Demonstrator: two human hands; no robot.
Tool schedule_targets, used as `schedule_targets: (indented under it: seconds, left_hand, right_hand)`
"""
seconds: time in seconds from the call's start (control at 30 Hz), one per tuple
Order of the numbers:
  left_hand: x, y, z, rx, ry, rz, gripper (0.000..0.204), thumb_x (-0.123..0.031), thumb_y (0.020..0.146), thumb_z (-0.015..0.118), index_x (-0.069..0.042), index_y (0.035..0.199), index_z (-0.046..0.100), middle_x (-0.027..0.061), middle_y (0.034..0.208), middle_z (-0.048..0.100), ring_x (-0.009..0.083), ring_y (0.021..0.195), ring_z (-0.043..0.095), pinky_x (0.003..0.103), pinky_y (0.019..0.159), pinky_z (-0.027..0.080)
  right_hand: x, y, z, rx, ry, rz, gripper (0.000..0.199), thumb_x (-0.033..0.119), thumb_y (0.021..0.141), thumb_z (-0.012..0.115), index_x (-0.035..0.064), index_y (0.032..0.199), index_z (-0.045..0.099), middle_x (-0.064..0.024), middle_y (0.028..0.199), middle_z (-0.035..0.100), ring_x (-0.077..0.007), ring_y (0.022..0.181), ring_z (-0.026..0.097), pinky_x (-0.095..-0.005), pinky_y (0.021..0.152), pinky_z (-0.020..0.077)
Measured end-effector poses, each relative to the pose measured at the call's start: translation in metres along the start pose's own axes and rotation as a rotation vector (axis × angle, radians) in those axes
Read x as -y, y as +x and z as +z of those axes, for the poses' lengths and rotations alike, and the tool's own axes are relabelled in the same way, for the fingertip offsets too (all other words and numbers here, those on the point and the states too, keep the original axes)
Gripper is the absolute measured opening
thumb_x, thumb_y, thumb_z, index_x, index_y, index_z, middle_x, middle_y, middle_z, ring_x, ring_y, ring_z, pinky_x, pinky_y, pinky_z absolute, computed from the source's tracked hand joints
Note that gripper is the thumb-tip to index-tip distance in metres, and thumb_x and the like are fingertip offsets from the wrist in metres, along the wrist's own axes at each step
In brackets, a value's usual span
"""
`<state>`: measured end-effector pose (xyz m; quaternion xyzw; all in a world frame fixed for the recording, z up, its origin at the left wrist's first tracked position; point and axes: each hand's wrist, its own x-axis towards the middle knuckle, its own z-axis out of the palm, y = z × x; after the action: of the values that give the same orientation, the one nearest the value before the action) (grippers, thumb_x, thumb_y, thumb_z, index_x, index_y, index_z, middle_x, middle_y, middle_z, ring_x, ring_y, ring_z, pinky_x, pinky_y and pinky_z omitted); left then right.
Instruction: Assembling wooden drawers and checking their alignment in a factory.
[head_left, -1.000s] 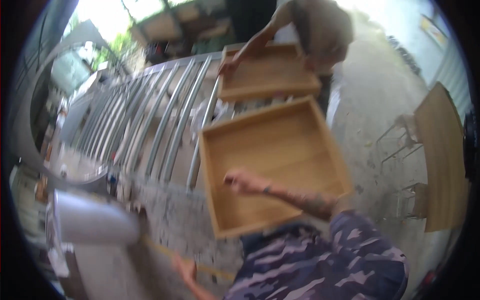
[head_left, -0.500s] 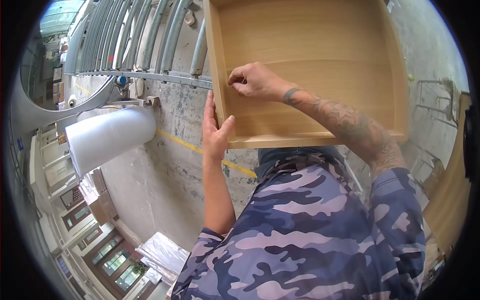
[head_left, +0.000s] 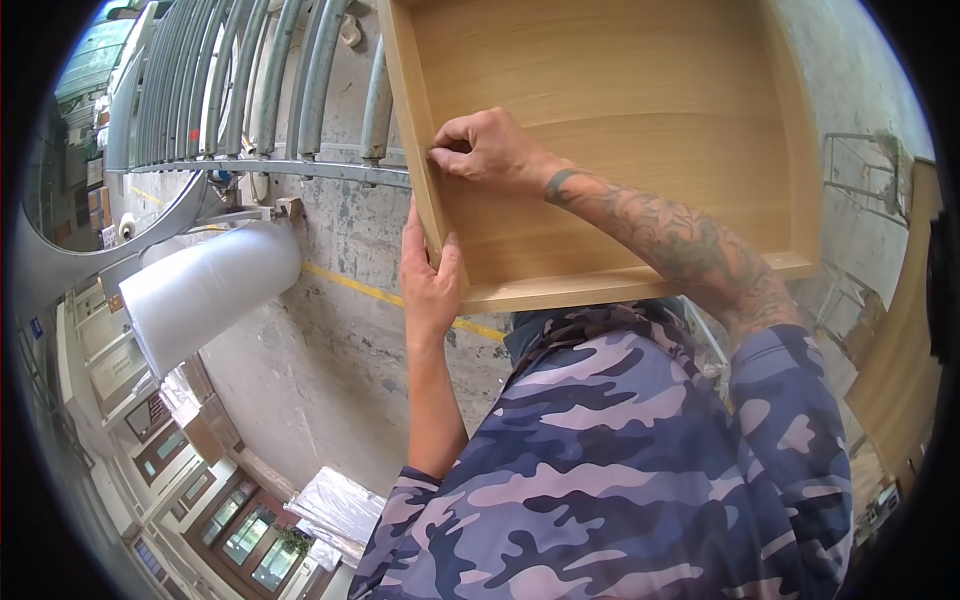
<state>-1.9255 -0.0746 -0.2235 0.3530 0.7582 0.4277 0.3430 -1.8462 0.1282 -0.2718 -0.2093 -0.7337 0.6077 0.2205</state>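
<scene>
A shallow, light-brown wooden drawer (head_left: 620,190) with low walls and its open side facing up fills the upper middle. My left hand (head_left: 430,285) grips its left wall close to the near corner, fingers along the outside and thumb over the edge. Inside the drawer, my tattooed right arm reaches across to the left wall. There my right hand (head_left: 490,150) is closed in a pinch, its fingertips against or very near the wall's inner face. Whatever is between those fingers, if anything, is hidden.
A curved roller conveyor (head_left: 270,165) runs off at the upper left, beside the drawer. Below it lies a large roll of translucent wrap (head_left: 215,290). Wrapped packages (head_left: 335,510) stand at the lower left, and a tall wooden panel (head_left: 895,350) leans at the right.
My right hand has shifted slightly left and up, up to the drawer's left wall. The drawer's left side sits further left and looks more slanted. My left hand keeps its grip.
</scene>
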Motion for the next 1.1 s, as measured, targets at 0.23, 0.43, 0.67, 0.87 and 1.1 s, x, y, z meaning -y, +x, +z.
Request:
schedule_targets:
  seconds: [0.23, 0.43, 0.67, 0.87, 1.1]
  left_hand:
    - [-0.001, 0.0, 0.003, -0.02, -0.083, 0.001, 0.063, 0.0, 0.098, 0.057, 0.004, 0.158, 0.039, 0.0188, 0.153, 0.051, 0.0269, 0.139, 0.052, 0.037, 0.116, 0.041]
    - [0.0, -0.001, 0.001, 0.014, 0.069, 0.034, 0.062, 0.002, 0.103, 0.054, 0.003, 0.161, 0.032, 0.0151, 0.153, 0.053, 0.0192, 0.136, 0.053, 0.033, 0.114, 0.043]
    - [0.004, -0.001, 0.002, 0.008, 0.005, 0.023, 0.062, 0.002, 0.103, 0.055, 0.003, 0.161, 0.033, 0.0154, 0.152, 0.053, 0.0193, 0.136, 0.053, 0.033, 0.114, 0.042]
    - [-0.004, -0.002, 0.004, -0.015, 0.024, 0.022, 0.063, 0.002, 0.099, 0.056, 0.004, 0.159, 0.037, 0.016, 0.151, 0.053, 0.0229, 0.138, 0.052, 0.035, 0.115, 0.041]
    - [0.0, -0.001, 0.005, -0.04, -0.043, 0.008, 0.065, 0.003, 0.094, 0.055, 0.003, 0.157, 0.04, 0.0178, 0.149, 0.053, 0.027, 0.139, 0.052, 0.037, 0.117, 0.039]
  right_hand:
    - [-0.002, -0.004, -0.002, 0.026, 0.005, -0.023, 0.017, 0.014, 0.098, 0.073, 0.0, 0.106, 0.078, -0.0138, 0.087, 0.079, -0.0146, 0.074, 0.075, -0.0302, 0.071, 0.0594]
    - [-0.004, -0.003, 0.001, -0.018, 0.068, 0.011, 0.016, 0.013, 0.097, 0.073, -0.0003, 0.105, 0.078, -0.0128, 0.086, 0.079, -0.0146, 0.074, 0.076, -0.0303, 0.07, 0.0604]
    - [-0.001, -0.002, 0.0, -0.042, 0.075, 0.082, 0.02, 0.018, 0.092, 0.074, 0.002, 0.104, 0.079, -0.0193, 0.094, 0.077, -0.0313, 0.086, 0.077, -0.0375, 0.079, 0.0607]
    - [0.005, 0.003, -0.003, -0.019, 0.143, 0.147, 0.018, 0.015, 0.096, 0.074, -0.0013, 0.103, 0.078, -0.0099, 0.083, 0.078, -0.0116, 0.075, 0.074, -0.0279, 0.07, 0.059]
    - [0.001, 0.003, -0.002, 0.066, 0.225, 0.151, 0.02, 0.017, 0.099, 0.073, -0.0019, 0.102, 0.078, -0.0071, 0.084, 0.078, -0.0096, 0.074, 0.072, -0.0267, 0.069, 0.0586]
